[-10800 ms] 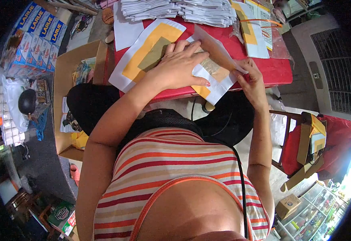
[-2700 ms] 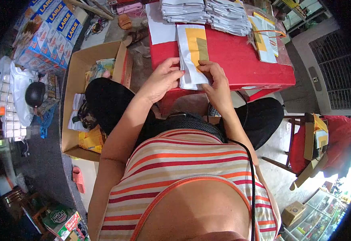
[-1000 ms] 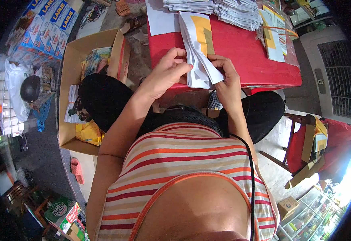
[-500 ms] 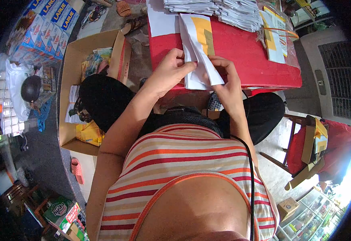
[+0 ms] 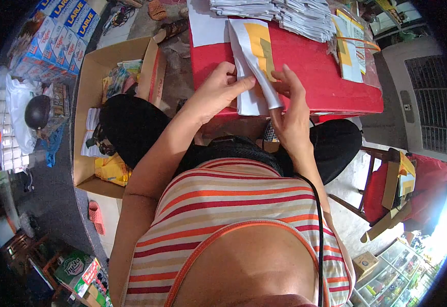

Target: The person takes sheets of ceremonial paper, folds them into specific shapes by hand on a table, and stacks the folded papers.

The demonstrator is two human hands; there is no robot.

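A folded white paper sheet [image 5: 247,71] with a yellow part [image 5: 258,38] along its right side lies lengthwise at the front edge of the red table. My left hand [image 5: 222,92] grips its left side near the lower end, with the thumb on top and the other fingers curled at the edge. My right hand [image 5: 292,110] is at the sheet's right side. Its fingers are spread above the yellow part, and the thumb is at the lower right edge of the paper, where a flap curls up.
Stacks of folded white papers [image 5: 305,20] sit at the back of the red table [image 5: 331,92]. To the right are bundled papers [image 5: 350,51] with an orange band. A cardboard box [image 5: 85,166] holding packets and papers stands on the left, near beer cartons [image 5: 70,36].
My right hand has loosened from the sheet's right flap, its fingers lifting and spreading. The flap has turned inward to the left. My left thumb has shifted slightly right across the paper.
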